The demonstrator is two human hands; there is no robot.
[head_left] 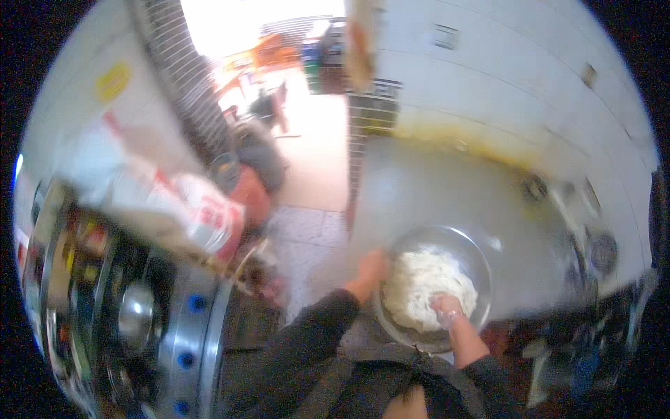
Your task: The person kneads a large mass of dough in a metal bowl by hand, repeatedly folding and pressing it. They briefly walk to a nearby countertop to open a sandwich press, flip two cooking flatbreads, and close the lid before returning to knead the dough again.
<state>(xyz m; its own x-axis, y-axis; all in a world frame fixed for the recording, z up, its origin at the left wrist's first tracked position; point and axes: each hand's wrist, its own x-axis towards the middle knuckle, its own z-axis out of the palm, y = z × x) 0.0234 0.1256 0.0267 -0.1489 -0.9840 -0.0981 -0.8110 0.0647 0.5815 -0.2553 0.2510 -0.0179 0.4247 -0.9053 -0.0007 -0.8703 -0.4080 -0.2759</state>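
Note:
A round metal bowl [480, 260] stands on the steel worktop, close in front of me. In it lies a broad, lumpy mass of white dough [426, 283] with a rough surface. My left hand [372, 271] is closed on the bowl's left rim; blur softens its fingers. My right hand [447, 307] reaches into the bowl from the near right. Its curled fingers press into the dough, which partly hides the fingertips. White smears cover the fingers and wrist.
The steel worktop [433, 185] runs back to a tiled wall [488, 91]. Jars and other blurred items crowd its right end. On the left are a stove front with blue knobs [186, 359], a metal pot [135, 314] and white-and-red sacks [209, 213]. A bright doorway opens ahead.

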